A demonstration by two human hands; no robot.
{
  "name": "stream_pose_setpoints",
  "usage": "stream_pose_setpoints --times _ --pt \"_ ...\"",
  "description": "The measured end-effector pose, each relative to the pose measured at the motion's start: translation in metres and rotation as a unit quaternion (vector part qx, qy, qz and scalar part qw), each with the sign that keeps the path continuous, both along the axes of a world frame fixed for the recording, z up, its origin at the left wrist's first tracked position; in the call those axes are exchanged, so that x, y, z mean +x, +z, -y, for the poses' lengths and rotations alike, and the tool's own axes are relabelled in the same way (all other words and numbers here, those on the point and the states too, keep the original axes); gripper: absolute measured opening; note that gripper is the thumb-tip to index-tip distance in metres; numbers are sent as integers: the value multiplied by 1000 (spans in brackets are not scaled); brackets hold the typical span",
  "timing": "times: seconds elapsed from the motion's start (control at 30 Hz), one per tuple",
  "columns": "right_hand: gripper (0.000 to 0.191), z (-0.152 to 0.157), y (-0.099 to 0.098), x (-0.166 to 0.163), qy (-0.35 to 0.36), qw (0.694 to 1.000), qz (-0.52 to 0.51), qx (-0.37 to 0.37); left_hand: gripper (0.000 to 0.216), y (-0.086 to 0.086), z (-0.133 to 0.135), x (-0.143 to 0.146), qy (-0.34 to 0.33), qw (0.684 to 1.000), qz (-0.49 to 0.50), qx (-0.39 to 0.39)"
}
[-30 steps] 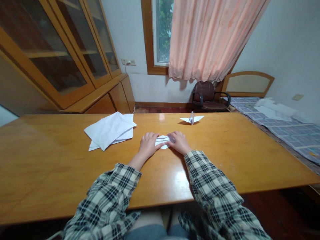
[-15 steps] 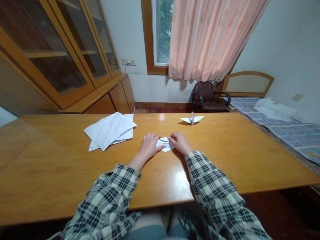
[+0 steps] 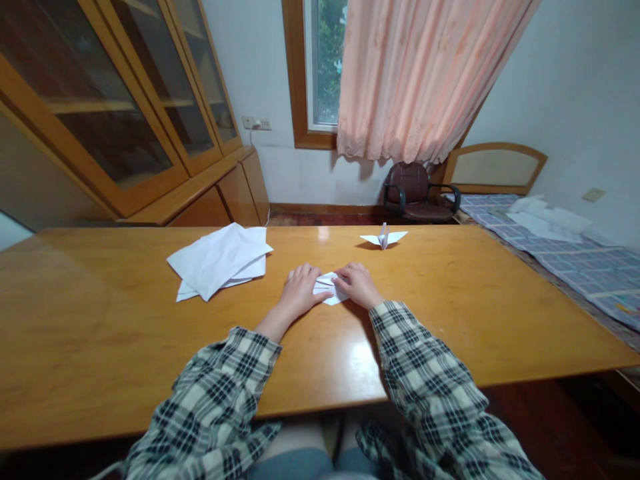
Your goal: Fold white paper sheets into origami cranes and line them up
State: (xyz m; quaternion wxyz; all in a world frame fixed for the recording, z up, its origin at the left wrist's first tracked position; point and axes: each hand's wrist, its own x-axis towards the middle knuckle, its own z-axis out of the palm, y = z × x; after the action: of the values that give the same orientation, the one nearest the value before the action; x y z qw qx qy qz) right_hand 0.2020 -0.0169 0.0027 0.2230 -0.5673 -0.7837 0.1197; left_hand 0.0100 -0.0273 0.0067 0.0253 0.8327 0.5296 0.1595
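A small piece of folded white paper (image 3: 336,299) lies on the wooden table (image 3: 320,373), between my two hands. My left hand (image 3: 299,288) holds down its left side, with the thumb resting across the near part of the paper. At the right side, my right hand (image 3: 358,283) is closed on a folded layer, thumb and fingers over the creases. The hands partly cover both ends of the paper. Farther back on the table stands a finished paper crane (image 3: 384,237) with its wings spread.
A loose stack of white paper sheets (image 3: 220,260) lies to the left of my hands. Beyond the table are a glass-door cabinet (image 3: 150,193), a brown armchair (image 3: 413,190) and a bed (image 3: 560,247). The table's near edge runs just in front of my lap.
My right thumb and fingers have shifted slightly to the left over the folded paper, and more of its near edge shows. My left hand stays in place.
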Motion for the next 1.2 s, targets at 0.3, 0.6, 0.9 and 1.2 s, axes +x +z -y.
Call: stream_pose_setpoints --times 0.3,0.6,0.9,1.2 --pt "15 0 4 -1 57 995 -79 -2 44 2 -2 0 3 999 29 -17" --pt "6 0 8 -1 88 984 -116 104 13 11 -4 -8 -15 995 30 98" --pt "17 2 11 1 106 976 -95 165 25 8 -8 -8 -29 988 40 149" --pt "18 -7 -9 2 130 981 -92 109 19 -7 -18 -5 -74 994 -2 86"
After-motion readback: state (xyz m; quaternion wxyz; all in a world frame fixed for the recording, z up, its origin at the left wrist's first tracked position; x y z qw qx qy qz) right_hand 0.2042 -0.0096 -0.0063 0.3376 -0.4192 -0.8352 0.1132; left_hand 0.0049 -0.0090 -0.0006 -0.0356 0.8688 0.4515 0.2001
